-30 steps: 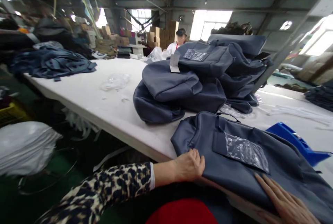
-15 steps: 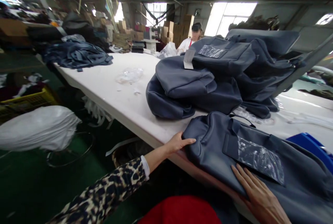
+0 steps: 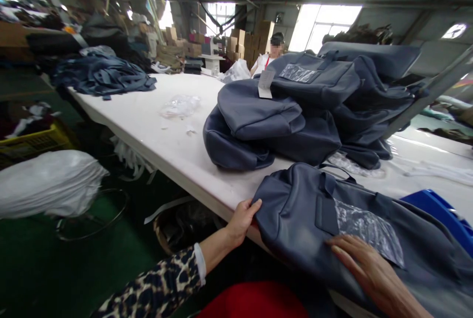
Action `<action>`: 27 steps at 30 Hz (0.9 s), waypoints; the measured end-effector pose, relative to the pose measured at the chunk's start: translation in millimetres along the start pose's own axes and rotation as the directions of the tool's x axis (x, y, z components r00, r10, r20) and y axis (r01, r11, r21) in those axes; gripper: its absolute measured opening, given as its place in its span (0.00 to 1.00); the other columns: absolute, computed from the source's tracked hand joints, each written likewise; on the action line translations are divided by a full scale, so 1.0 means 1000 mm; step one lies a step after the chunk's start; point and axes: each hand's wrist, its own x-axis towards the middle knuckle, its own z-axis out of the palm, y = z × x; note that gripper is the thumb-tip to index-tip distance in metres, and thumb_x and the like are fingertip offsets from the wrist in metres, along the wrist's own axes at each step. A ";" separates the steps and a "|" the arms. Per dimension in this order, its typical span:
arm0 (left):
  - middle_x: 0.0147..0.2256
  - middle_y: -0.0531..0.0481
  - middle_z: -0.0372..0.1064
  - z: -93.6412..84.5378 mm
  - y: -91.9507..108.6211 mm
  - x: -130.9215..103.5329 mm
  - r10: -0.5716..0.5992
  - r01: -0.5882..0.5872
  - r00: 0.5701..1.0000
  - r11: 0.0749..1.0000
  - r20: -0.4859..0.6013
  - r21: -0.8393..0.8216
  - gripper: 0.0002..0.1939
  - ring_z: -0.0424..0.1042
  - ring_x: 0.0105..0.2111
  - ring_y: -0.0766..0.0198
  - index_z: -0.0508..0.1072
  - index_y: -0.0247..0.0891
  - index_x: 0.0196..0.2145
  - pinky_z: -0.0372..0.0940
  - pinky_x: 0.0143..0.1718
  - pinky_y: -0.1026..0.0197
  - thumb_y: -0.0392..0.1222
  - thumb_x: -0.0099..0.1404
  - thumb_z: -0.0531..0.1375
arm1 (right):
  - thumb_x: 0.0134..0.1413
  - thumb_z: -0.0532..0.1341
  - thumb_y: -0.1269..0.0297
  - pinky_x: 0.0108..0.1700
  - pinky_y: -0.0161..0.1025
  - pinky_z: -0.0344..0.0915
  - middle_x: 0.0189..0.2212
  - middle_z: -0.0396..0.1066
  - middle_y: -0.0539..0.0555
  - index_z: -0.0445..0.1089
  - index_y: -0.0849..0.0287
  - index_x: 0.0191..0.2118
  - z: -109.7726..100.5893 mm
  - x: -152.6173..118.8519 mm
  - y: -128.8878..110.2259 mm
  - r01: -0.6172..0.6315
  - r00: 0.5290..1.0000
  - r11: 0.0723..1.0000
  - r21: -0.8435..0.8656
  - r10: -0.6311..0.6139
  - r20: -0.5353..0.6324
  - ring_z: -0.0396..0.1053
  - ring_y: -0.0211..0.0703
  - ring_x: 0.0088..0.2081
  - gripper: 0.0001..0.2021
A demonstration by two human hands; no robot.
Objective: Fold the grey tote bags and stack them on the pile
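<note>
A dark blue-grey bag (image 3: 295,229) lies along the front edge of the table, a handle and a clear plastic-covered window (image 3: 369,229) on its upper face. At its left end, my left hand (image 3: 240,219) grips the bag's edge, thumb showing and the other fingers partly hidden. My right hand (image 3: 365,264) rests on the bag's near side just below the window, fingers stretched out and slightly bent, not wrapped round anything. Behind it rises a pile of similar bags (image 3: 258,111), one carrying a white paper tag (image 3: 265,83).
The white table (image 3: 148,126) runs off to the far left, with crumpled plastic (image 3: 181,106) and heaped dark blue straps (image 3: 103,72) on it. A blue tray (image 3: 436,214) sits at right. A covered stool (image 3: 51,180) stands left; a person (image 3: 266,59) is behind the pile.
My left hand has slid off the bag's top to its end and now grips the edge. The bag's left end has shifted a little. My right hand's fingers have drawn closer together.
</note>
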 end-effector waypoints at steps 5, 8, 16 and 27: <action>0.27 0.48 0.73 -0.016 0.010 0.008 0.023 -0.044 0.997 0.951 0.071 0.307 0.24 0.74 0.32 0.57 0.75 0.34 0.32 0.68 0.38 0.57 0.61 0.64 0.58 | 0.64 0.50 0.42 0.67 0.61 0.48 0.70 0.49 0.56 0.48 0.54 0.71 0.034 0.077 -0.039 0.015 0.991 0.999 -0.046 -0.021 -0.129 0.44 0.58 0.70 0.35; 0.28 0.49 0.71 -0.021 0.026 0.023 0.168 -0.186 0.982 0.785 0.087 0.591 0.18 0.72 0.33 0.58 0.72 0.36 0.31 0.67 0.37 0.58 0.55 0.66 0.56 | 0.66 0.48 0.44 0.69 0.60 0.43 0.71 0.45 0.55 0.40 0.53 0.72 0.062 0.085 -0.040 0.036 0.993 0.996 -0.079 -0.045 -0.110 0.40 0.54 0.71 0.36; 0.46 0.44 0.69 0.028 0.066 0.090 0.279 -0.557 0.800 0.017 0.531 0.830 0.14 0.64 0.50 0.53 0.73 0.39 0.44 0.58 0.56 0.51 0.50 0.68 0.59 | 0.66 0.48 0.43 0.69 0.57 0.44 0.71 0.43 0.52 0.33 0.51 0.73 0.065 0.077 -0.033 0.052 0.985 0.986 -0.157 -0.076 -0.152 0.40 0.51 0.71 0.37; 0.34 0.51 0.72 0.036 0.081 0.126 0.062 -0.507 0.862 0.109 0.503 0.855 0.15 0.68 0.42 0.59 0.72 0.38 0.31 0.59 0.43 0.61 0.52 0.68 0.57 | 0.66 0.51 0.47 0.69 0.56 0.45 0.71 0.42 0.54 0.30 0.51 0.73 0.057 0.072 -0.040 0.047 0.971 0.995 -0.090 -0.067 -0.230 0.39 0.51 0.71 0.39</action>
